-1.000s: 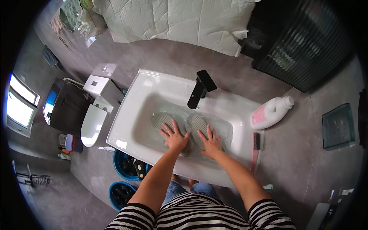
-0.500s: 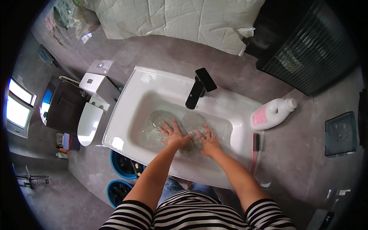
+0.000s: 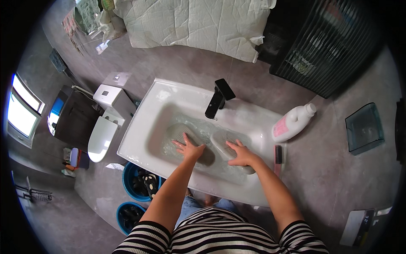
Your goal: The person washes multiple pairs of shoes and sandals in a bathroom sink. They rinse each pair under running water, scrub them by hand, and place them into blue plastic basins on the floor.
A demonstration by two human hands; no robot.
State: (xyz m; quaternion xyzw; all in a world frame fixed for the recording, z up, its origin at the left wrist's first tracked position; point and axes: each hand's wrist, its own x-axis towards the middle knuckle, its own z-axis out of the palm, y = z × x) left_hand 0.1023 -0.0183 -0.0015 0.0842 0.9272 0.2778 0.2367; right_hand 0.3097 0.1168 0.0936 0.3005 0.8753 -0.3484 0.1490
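1. Under both hands, a white rectangular sink (image 3: pixel 139 139) holds shallow water with two grey ribbed shoes lying side by side in it.
2. Left hand (image 3: pixel 190 149) lies flat, fingers spread, pressing on the left shoe (image 3: pixel 179 132), which stretches away up and to the left of the palm.
3. Right hand (image 3: pixel 241 155) rests palm down, fingers loosely spread, on the right shoe (image 3: pixel 224 142); the two shoes are just beside each other.
4. Beyond the fingertips, a black tap (image 3: pixel 218 98) stands at the basin's far edge.
5. Right of the right hand, a white and pink bottle (image 3: pixel 292 122) lies on the grey counter (image 3: pixel 330 178), with a small brush (image 3: pixel 278 156) just beside the right wrist.
6. Below the left forearm, two blue buckets (image 3: pixel 129 182) sit on the floor.
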